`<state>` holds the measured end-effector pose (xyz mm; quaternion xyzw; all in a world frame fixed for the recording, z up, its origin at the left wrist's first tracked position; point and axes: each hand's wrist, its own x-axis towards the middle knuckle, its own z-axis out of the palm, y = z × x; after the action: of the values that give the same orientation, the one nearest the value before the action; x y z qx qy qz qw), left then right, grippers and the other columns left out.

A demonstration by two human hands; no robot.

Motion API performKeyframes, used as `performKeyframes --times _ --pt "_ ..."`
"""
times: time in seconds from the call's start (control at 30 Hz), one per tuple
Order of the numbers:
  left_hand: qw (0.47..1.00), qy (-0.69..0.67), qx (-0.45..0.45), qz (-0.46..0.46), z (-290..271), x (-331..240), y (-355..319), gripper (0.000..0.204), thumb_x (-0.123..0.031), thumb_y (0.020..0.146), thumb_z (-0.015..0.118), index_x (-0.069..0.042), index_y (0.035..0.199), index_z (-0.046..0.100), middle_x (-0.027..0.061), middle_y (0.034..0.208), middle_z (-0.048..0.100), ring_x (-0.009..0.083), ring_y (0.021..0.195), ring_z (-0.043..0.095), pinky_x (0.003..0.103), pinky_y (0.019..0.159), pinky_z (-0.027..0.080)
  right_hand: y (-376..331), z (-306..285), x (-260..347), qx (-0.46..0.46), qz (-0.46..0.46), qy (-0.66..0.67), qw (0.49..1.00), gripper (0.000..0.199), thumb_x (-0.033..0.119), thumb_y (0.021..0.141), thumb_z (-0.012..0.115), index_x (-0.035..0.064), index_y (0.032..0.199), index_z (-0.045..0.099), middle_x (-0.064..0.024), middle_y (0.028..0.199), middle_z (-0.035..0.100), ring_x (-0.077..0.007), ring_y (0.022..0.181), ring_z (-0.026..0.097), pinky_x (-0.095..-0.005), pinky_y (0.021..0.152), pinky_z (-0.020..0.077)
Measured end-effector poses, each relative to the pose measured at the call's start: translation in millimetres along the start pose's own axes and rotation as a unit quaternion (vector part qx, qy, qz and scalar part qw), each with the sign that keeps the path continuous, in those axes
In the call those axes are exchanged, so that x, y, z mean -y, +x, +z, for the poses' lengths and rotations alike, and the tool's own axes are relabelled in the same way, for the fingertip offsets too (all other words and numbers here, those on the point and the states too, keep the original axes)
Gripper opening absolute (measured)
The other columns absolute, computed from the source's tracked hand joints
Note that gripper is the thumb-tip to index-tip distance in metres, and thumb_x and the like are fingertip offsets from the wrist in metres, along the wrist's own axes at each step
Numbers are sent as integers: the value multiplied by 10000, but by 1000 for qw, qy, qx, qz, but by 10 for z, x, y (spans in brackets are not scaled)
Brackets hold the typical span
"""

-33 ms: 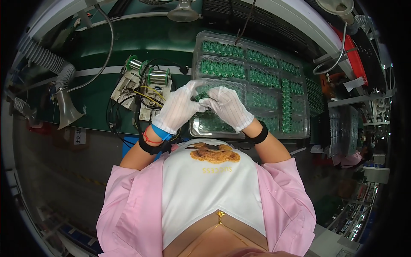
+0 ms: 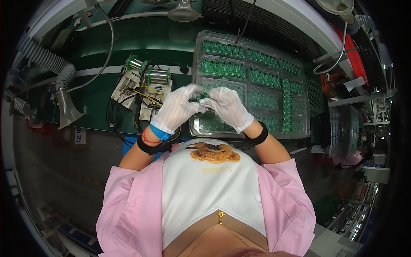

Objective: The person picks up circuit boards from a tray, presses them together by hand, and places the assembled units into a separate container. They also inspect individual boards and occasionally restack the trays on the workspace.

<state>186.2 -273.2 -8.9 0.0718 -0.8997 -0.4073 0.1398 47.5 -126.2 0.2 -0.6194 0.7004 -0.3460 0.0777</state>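
My left hand (image 2: 174,110), in a white striped glove, is above the front left of a clear plastic tray (image 2: 305,128). Its thumb reaches toward my right fingertips, while the other fingers, blurred at the tips, stand apart from the thumb. My right hand (image 2: 229,108), gloved alike, has its fingers bent and pinched together close to the left thumb. Whatever lies in that pinch is hidden by the glove. Small green circuit boards (image 2: 222,68) stand in rows inside the tray's compartments; some green also shows in the gap between my hands.
Left of the tray are two solder wire spools (image 2: 158,77) on pale, stained devices (image 2: 127,88) with loose cables. A fume funnel (image 2: 68,109) on a ribbed hose hangs at the left. Another funnel (image 2: 183,13) hangs at the back, and a red bin (image 2: 354,60) stands at the right.
The left hand has shifted very slightly, its raised fingers moving a little to the left and down. The right hand and the tray look the same.
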Motion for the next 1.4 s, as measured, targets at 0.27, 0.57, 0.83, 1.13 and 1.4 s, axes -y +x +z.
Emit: performKeyframes --times 0.27,0.57,0.83,1.13,1.4 --pt "963 82 11 255 25 303 -298 106 -137 718 697 -130 823 690 49 908 600 248 806 586 321 654 455 -18 94 -102 -13 -273 -10 962 111 137 854 615 37 902 613 -98 769 583 -235 646 545 -320 567 444" --pt "983 68 -47 163 -114 542 -400 329 -1 720 614 -141 1014 652 74 933 618 253 860 587 354 773 478 88 1 -293 86 257 520 810 268 218 875 626 -31 964 584 -63 725 585 -83 523 494 -232 411 390" --pt "902 -406 -33 -141 -81 448 -351 556 -52 727 656 -9 1252 481 110 1153 596 200 1019 587 303 914 464 220 481 -501 1 360 44 932 256 139 785 681 -33 963 615 -198 832 653 -255 686 655 -352 615 539" --pt "980 -171 -76 -74 -131 330 -333 597 -26 722 642 -35 1287 450 121 1301 501 250 1109 534 332 930 461 262 234 -32 -31 218 21 975 273 179 773 704 -12 953 628 -204 905 657 -363 857 627 -414 785 492" --pt "990 -114 -80 14 -163 200 -200 427 -130 752 687 -41 1153 568 94 1142 583 265 993 570 336 811 484 157 96 187 -7 -54 -101 993 162 122 801 670 47 940 634 -105 679 561 -275 631 555 -350 590 454"
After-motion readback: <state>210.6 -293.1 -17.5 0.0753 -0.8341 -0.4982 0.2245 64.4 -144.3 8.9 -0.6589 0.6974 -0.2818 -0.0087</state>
